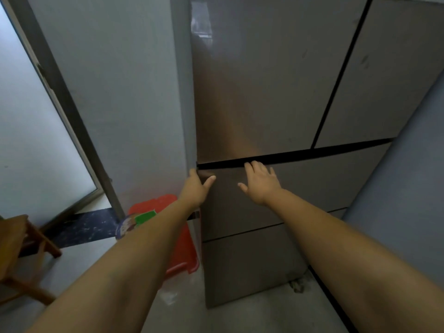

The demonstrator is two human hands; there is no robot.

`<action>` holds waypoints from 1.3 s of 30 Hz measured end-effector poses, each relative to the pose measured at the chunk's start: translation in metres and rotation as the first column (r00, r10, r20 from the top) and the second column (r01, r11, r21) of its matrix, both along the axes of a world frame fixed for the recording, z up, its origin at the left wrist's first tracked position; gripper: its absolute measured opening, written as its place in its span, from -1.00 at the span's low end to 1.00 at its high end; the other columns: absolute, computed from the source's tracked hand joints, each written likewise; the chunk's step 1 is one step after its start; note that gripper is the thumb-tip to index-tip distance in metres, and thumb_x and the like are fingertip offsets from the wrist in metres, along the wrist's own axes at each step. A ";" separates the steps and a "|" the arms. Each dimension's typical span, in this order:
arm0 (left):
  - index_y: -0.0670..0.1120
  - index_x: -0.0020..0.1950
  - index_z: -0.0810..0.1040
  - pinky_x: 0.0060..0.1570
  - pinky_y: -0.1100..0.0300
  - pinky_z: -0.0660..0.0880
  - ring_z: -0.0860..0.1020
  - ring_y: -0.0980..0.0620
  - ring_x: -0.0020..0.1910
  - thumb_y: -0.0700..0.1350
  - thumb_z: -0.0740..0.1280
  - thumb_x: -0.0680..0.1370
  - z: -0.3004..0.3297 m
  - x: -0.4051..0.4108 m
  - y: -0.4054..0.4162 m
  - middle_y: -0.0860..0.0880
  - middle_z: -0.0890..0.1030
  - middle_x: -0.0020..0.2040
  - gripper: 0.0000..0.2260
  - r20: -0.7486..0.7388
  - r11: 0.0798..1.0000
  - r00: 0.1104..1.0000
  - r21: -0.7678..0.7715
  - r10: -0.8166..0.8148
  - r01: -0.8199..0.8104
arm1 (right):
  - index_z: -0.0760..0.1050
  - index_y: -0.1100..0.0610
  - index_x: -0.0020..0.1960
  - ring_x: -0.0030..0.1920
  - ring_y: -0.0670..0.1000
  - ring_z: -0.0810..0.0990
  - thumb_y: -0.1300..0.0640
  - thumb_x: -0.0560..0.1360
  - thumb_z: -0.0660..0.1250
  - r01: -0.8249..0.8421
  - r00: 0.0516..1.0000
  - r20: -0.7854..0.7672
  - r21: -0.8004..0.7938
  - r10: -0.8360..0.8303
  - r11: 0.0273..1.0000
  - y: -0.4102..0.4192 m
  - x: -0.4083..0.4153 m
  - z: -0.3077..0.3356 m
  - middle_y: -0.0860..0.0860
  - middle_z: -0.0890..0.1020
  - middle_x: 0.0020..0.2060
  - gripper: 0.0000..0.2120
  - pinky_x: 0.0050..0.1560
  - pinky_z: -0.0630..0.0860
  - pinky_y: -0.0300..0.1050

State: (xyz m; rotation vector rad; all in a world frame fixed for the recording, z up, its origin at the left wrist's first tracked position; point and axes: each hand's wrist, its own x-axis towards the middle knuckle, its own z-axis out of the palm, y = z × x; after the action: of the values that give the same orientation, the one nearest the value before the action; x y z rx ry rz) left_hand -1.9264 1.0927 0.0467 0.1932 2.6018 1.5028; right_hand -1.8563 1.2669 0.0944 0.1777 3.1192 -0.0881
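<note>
Right hand (260, 185) lies released and flat on the front of the refrigerator's upper drawer (324, 183), fingers spread, with the fingertips (249, 165) up at the drawer's top edge, where a dark seam (324, 152) runs above the drawer. Left hand (195, 186) sits at the drawer's top left corner, its thumb straight across the front. Its fingers go over the drawer's left edge and out of sight, so whether they clutch that edge or only rest on it cannot be told. The drawer's long axis runs level, left to right, and both hands crowd its left end, leaving the right stretch untouched. Opening it would likely mean pulling straight back toward the person, and the right fingertips are nearest the top lip. Above the drawer hang two closed doors (252, 92), and below it is a second drawer (252, 265). Left of and below the drawer stands a red plastic tub (185, 248) bearing a cartoon sticker (131, 224) whose writing is too blurred to read. Farther left of the drawer is a wooden stool (14, 248). No brand shows on the refrigerator.
</note>
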 end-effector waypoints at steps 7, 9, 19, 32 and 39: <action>-0.16 0.32 0.31 0.20 0.05 0.43 0.50 -0.13 0.24 0.02 0.27 0.59 0.001 0.000 0.000 -0.15 0.50 0.26 -0.61 -0.053 0.999 0.998 0.033 -0.030 0.032 | 0.11 0.15 0.49 0.45 0.12 0.17 -0.06 0.61 0.15 0.007 0.998 -0.062 -0.042 -0.009 0.999 0.003 -0.009 -0.001 0.11 0.24 0.40 -0.45 0.34 0.29 0.10; -0.16 0.32 0.30 0.21 0.04 0.44 0.50 -0.14 0.24 0.04 0.27 0.59 0.001 0.008 -0.001 -0.17 0.50 0.27 -0.59 -0.052 0.999 0.998 0.009 -0.036 0.036 | 0.12 0.16 0.48 0.44 0.13 0.18 -0.04 0.60 0.16 0.002 0.998 -0.057 -0.044 -0.005 0.999 0.003 -0.004 0.000 0.12 0.24 0.39 -0.46 0.32 0.31 0.10; -0.17 0.19 0.33 -0.16 0.01 0.51 0.57 -0.18 -0.01 0.20 0.19 0.57 -0.004 0.150 0.018 -0.16 0.54 0.07 -0.55 -0.315 0.923 0.949 -0.355 0.030 -0.147 | 0.10 0.18 0.50 0.49 0.13 0.09 0.33 0.53 0.15 -0.104 0.987 -0.130 -0.081 0.093 0.991 0.031 0.099 -0.008 0.13 0.19 0.45 -0.43 0.36 0.26 0.03; -0.04 0.12 0.38 -0.19 0.27 0.41 0.45 0.12 -0.14 0.05 0.17 0.61 -0.014 0.347 0.079 0.04 0.44 -0.04 -0.80 -0.334 0.784 0.757 -0.509 -0.561 0.356 | 0.55 0.24 0.13 0.38 0.12 0.39 0.43 0.52 0.09 0.066 0.969 -0.177 -0.487 -0.173 0.871 0.154 0.303 0.009 0.16 0.50 0.29 -0.67 0.31 0.25 -0.20; -0.07 0.54 0.12 0.27 0.06 0.42 0.31 -0.03 0.42 -0.07 0.20 0.60 0.020 0.342 0.169 -0.07 0.27 0.47 -0.47 -0.397 0.740 0.641 -0.500 -0.657 0.449 | 0.50 0.24 0.28 0.27 0.13 0.48 0.23 0.63 0.06 0.300 0.936 -0.018 -0.478 -0.351 0.825 0.198 0.367 0.038 0.16 0.53 0.28 -0.67 0.18 0.36 -0.15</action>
State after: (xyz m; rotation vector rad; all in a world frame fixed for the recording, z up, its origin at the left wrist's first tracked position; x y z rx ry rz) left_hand -1.5842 1.2615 0.0665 1.4564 2.7237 0.7882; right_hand -1.4893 1.4650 0.1329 0.7115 3.0095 -0.8742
